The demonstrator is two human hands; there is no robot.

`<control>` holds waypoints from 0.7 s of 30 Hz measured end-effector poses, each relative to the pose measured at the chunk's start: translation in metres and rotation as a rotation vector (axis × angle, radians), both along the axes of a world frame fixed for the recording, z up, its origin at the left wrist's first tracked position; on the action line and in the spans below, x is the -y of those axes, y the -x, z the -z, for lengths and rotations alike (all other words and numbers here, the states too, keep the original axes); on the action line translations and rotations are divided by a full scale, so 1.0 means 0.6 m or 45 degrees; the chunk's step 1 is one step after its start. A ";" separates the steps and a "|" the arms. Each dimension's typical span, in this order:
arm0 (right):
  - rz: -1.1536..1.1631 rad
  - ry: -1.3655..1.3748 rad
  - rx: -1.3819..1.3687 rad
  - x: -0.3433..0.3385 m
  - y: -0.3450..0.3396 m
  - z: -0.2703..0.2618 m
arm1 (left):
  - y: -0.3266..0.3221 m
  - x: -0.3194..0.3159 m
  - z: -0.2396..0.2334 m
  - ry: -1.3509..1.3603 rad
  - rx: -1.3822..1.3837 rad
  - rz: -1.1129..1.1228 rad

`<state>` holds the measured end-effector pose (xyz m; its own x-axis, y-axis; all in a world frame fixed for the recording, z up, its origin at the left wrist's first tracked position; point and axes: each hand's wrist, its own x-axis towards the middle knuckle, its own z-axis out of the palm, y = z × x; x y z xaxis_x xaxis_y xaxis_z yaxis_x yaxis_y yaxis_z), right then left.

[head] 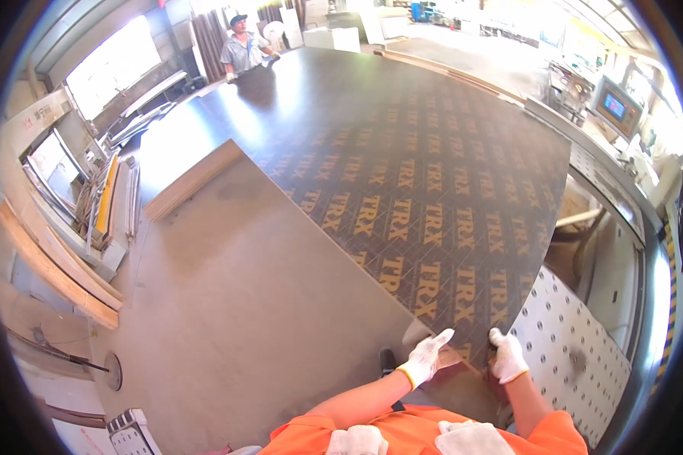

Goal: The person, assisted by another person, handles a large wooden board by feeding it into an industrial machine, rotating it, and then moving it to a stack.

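A dark brown film-faced panel (pixel 375 187), seemingly plywood, stretches from before me to the far side and bears repeated printed lettering. My left hand (pixel 427 358), in a white knit glove with a yellow cuff, grips its near left edge, thumb on top. On the near right edge, my gloved right hand (pixel 507 357) has hold of the same panel close to the corner. The fingers of both hands are hidden below it. A reddish-brown edge (pixel 452 359) shows between my hands, under the panel.
A person (pixel 243 51) stands at the panel's far end, hands at its edge. Layered sheet edges (pixel 196 179) show at left over the concrete floor (pixel 250 296). A studded metal plate (pixel 572 341) and a control screen (pixel 617 107) are at right. Timber beams (pixel 57 267) lean left.
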<state>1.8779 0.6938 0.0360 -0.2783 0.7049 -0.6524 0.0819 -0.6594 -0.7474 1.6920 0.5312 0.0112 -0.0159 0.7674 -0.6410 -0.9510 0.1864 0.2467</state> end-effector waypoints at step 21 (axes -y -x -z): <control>0.009 0.390 -0.668 -0.493 0.201 0.156 | 0.134 -0.088 0.129 0.703 -0.590 -0.823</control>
